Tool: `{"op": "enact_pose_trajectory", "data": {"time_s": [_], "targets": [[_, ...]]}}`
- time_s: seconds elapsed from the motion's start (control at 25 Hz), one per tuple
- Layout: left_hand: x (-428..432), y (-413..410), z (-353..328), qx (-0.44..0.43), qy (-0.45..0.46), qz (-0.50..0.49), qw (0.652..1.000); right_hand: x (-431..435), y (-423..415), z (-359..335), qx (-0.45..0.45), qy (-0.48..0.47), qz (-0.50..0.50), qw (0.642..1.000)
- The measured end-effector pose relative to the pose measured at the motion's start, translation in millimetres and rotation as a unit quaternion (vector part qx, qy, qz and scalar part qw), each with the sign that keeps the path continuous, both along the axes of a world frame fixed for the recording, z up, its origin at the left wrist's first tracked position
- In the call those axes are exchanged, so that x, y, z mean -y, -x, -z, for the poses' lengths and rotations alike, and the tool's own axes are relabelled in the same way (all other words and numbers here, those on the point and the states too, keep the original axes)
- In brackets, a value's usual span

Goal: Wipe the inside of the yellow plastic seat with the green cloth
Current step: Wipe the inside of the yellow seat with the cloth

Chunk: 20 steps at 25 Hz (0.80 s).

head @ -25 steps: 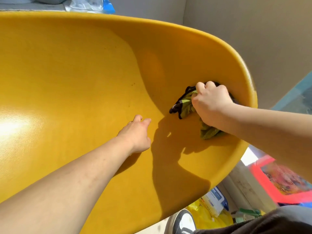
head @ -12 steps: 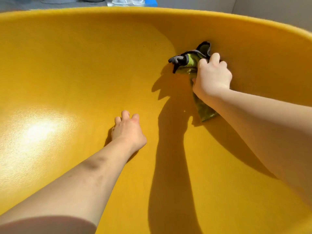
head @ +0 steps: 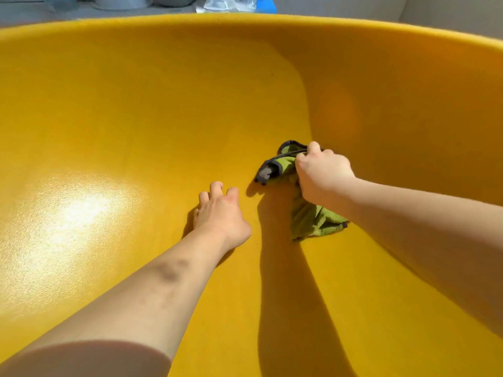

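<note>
The yellow plastic seat [head: 136, 110] fills almost the whole view, its curved inner shell lit by sun on the left and shaded on the right. My right hand [head: 322, 174] is shut on the green cloth [head: 313, 219], which has a dark trim, and presses it against the inner surface right of centre. Part of the cloth trails below my wrist. My left hand [head: 220, 213] lies flat on the seat just left of the cloth, fingers spread, holding nothing.
Beyond the seat's far rim [head: 245, 17] lie a clear plastic bag with a blue patch [head: 239, 2] and pale round containers [head: 122, 0] on a grey surface. A beige wall [head: 449, 12] stands at the back right.
My right hand has dragged the cloth down from high on the right wall toward the seat's middle, closer to my left hand. The view has shifted deeper into the seat.
</note>
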State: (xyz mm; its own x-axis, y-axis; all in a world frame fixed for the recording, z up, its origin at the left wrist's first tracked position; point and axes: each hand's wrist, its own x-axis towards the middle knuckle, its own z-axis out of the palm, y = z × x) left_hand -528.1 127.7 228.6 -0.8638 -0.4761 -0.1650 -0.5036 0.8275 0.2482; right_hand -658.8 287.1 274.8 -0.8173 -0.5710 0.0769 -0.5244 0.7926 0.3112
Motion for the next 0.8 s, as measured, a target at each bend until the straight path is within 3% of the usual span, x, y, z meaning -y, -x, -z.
{"op": "enact_pose_trajectory", "data": {"time_s": [0.12, 0.28, 0.36, 0.48, 0.6, 0.68, 0.8], "targets": [[1.7, 7.9, -9.0, 0.010, -0.009, 0.012, 1.000, -27.2, 52.8, -61.7, -0.104, 0.051, 0.059, 0.992], [25.8, 46.7, -44.3, -0.017, 0.054, 0.063, 0.996, -2.7, 64.3, -77.7, -0.097, 0.250, 0.173, 0.948], [44.7, 62.7, -63.6, -0.041, 0.124, 0.080, 0.988, 18.9, 47.5, -48.3, -0.098, 0.271, 0.153, 0.945], [74.2, 76.2, -75.7, -0.076, 0.222, 0.084, 0.968, 34.5, 26.6, -5.7, -0.070, 0.217, 0.041, 0.973], [98.3, 81.4, -74.1, -0.087, 0.303, 0.106, 0.943, 41.4, 39.9, -23.4, -0.059, 0.216, -0.005, 0.975], [106.2, 81.7, -71.6, -0.095, 0.334, 0.117, 0.930, 51.9, 62.5, -59.1, -0.081, 0.315, 0.044, 0.944], [113.6, 79.2, -71.6, -0.124, 0.321, 0.084, 0.935, 83.3, 83.9, -106.1, -0.079, 0.472, 0.136, 0.868]]}}
